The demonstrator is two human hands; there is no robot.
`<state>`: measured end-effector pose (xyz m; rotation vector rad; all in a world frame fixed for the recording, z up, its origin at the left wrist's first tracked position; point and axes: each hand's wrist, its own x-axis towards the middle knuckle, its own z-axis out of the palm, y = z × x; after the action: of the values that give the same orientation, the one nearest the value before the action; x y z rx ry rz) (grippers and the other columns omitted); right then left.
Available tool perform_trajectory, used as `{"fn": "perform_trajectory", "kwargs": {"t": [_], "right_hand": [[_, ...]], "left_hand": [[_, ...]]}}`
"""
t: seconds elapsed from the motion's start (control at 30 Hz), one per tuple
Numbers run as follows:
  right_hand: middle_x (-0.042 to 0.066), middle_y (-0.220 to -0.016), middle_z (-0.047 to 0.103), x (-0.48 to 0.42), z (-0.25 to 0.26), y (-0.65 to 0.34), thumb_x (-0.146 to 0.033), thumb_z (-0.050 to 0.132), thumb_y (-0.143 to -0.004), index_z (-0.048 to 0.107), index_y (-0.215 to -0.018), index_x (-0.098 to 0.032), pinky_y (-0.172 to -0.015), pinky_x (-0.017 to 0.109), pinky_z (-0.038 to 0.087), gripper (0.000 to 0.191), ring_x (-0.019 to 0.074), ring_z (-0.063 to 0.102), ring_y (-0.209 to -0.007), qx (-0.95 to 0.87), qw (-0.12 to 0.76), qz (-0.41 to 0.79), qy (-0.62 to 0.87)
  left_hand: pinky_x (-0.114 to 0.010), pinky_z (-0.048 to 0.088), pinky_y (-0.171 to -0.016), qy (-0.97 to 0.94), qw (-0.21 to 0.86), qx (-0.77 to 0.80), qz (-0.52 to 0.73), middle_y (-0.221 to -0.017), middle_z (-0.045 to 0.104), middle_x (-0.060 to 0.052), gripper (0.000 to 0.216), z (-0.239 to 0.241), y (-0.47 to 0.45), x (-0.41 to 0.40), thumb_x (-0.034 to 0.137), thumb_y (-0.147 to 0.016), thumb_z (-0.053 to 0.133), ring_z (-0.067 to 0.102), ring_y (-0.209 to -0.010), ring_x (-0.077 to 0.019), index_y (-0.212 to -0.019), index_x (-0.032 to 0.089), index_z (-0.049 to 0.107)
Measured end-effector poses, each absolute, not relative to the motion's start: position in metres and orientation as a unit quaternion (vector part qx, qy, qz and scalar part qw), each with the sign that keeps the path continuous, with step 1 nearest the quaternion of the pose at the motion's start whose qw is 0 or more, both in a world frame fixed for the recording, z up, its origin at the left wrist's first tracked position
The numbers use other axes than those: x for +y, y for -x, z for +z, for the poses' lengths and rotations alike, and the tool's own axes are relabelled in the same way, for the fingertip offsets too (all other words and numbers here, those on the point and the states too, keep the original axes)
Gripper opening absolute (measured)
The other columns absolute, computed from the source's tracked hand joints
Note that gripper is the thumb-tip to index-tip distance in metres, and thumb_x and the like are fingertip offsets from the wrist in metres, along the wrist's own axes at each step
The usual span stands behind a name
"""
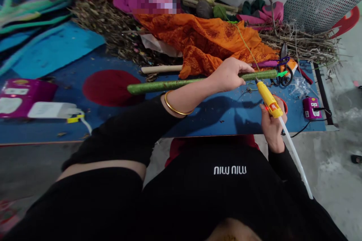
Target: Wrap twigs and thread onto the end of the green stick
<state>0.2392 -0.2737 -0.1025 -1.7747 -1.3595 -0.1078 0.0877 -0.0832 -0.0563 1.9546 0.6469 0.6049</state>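
My left hand is wrapped round a long green stick and holds it level above the blue mat. A gold bangle sits on that wrist. My right hand grips a yellow glue gun with a white glue stick trailing out of its back. The gun's nozzle points up at the underside of the green stick, close to its right end, where a bright green tip shows.
Orange cloth and a pile of dry twigs lie beyond the mat. Scissors rest near the stick's right end. A small purple socket sits at the mat's right, a purple and white box at the left.
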Motion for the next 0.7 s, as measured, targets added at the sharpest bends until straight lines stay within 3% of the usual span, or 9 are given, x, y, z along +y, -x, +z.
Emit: {"fn": "perform_trajectory", "kwargs": {"t": [0.23,0.7], "right_hand": [[0.009,-0.104,0.076,-0.2713,-0.0981,-0.2363,-0.049,0.065,-0.098,0.068,-0.12,-0.022,-0.083,0.04,0.061,0.036,0.025,0.073,-0.09,-0.549,0.431,-0.043,0.715],[0.011,-0.107,0.078,-0.276,-0.1005,-0.2364,-0.049,0.065,-0.098,0.069,-0.122,-0.02,-0.082,0.041,0.062,0.038,0.0256,0.074,-0.09,-0.551,0.424,-0.05,0.717]], "left_hand": [[-0.04,0.057,-0.112,-0.803,0.462,0.284,0.246,-0.12,0.085,-0.005,0.052,-0.0547,-0.0859,-0.0875,0.002,-0.066,0.072,0.077,-0.117,-0.0266,-0.113,0.019,0.086],[-0.04,0.057,-0.112,-0.782,0.497,0.284,0.245,-0.117,0.085,-0.006,0.05,-0.0553,-0.0876,-0.0826,0.0,-0.064,0.073,0.077,-0.116,-0.0269,-0.111,0.015,0.085]]}}
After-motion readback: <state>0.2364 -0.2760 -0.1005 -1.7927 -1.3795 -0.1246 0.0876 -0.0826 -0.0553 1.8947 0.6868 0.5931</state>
